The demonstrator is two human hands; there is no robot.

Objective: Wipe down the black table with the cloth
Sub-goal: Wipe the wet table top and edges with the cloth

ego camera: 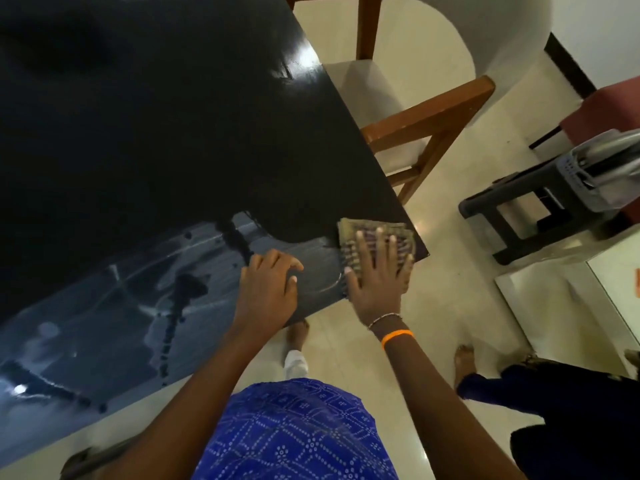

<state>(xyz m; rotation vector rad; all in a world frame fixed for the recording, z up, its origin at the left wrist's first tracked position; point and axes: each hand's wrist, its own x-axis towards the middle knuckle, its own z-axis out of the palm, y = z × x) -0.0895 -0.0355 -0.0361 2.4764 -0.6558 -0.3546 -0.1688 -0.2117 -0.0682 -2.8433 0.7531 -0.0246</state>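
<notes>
Black tabletop (156,133) wipes best if we keep our right hand (375,275), fingers (360,244) spread flat on the cloth (349,233), pressing evenly while our left hand (266,289), fingers loosely curled, braces nearby.

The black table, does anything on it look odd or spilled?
Yes: the black table has pale wet streaks and dark droplet trails across its near part, left of the hands. The right hand presses the cloth flat at the table's corner.
</notes>
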